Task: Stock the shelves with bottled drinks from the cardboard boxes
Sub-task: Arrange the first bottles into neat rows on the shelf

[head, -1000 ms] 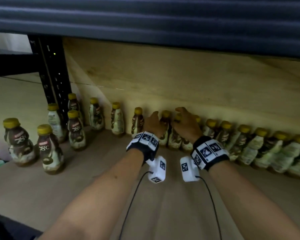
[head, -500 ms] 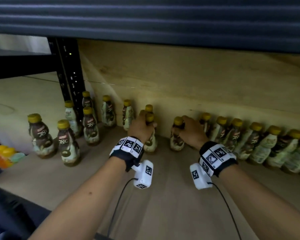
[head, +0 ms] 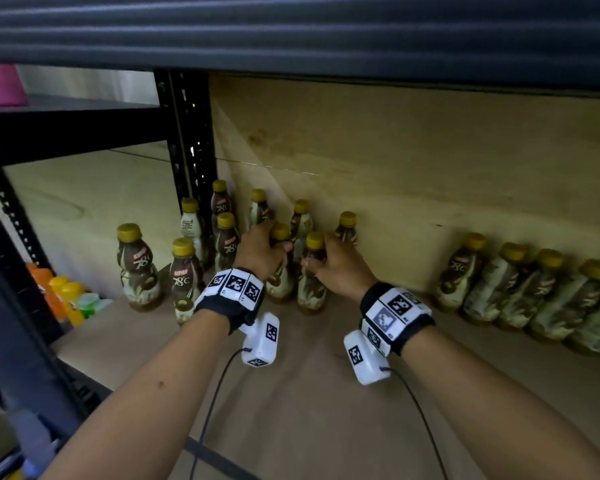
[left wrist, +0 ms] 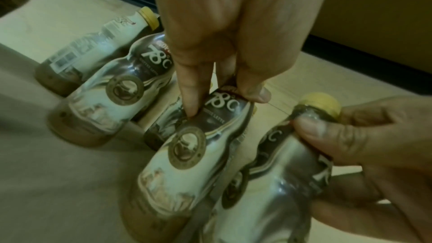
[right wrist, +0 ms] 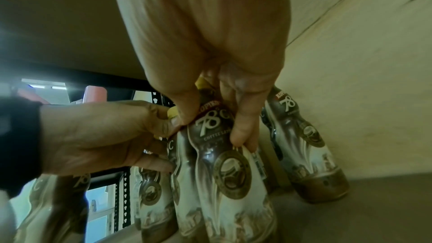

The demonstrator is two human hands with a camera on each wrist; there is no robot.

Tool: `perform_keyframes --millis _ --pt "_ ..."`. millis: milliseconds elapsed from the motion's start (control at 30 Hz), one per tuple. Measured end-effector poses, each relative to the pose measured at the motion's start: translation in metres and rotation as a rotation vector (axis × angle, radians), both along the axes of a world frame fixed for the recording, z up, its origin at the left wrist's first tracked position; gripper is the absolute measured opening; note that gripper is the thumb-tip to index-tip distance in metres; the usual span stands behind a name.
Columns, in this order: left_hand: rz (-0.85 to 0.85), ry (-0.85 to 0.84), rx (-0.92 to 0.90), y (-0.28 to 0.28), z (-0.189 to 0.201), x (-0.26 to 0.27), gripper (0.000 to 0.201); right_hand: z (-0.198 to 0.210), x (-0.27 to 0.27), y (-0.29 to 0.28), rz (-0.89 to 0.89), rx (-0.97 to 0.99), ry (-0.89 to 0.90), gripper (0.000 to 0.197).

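Brown-and-cream coffee bottles with yellow caps stand on a wooden shelf [head: 309, 393]. My left hand [head: 260, 251] grips the neck of one coffee bottle [head: 280, 282], seen close in the left wrist view [left wrist: 187, 145]. My right hand [head: 336, 268] grips the neck of a second coffee bottle [head: 311, 289], whose "78°C" label fills the right wrist view [right wrist: 224, 163]. The two held bottles stand side by side, almost touching, just in front of the back row.
More coffee bottles cluster at the left [head: 139, 271] by a black shelf upright [head: 191, 161], and a row leans along the back wall at the right [head: 520, 289]. Orange and green drinks [head: 66, 296] sit lower left. A shelf beam [head: 291, 29] hangs overhead.
Both hands have slid leftward along the shelf, each carrying its bottle, from the middle of the back row to the cluster near the black upright.
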State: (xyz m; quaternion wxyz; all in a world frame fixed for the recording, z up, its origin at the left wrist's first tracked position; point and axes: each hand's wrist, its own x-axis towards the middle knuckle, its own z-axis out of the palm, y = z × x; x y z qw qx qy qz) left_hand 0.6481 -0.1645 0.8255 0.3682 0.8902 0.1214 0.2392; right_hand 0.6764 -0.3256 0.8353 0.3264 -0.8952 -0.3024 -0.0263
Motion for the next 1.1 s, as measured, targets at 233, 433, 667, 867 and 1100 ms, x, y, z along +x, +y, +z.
perform_keyframes --millis 233,433,667,867,1100 --pt "-0.098 0.015 -0.001 0.007 0.008 -0.007 0.029 0.000 0.000 0.001 -0.018 -0.049 -0.001 0.029" --pt "-0.084 -0.019 -0.009 0.005 0.006 -0.014 0.023 0.007 -0.008 0.006 -0.036 -0.220 -0.046 0.035" --pt "-0.064 -0.033 -0.022 0.003 0.005 -0.022 0.033 0.009 -0.007 -0.001 -0.035 -0.263 -0.051 0.022" --pt "-0.021 -0.020 -0.008 0.000 0.002 -0.018 0.041 0.001 -0.005 -0.004 -0.056 -0.240 -0.069 0.029" --pt "0.012 0.026 0.012 0.007 0.006 -0.013 0.044 -0.004 -0.007 -0.008 -0.051 -0.168 -0.035 0.040"
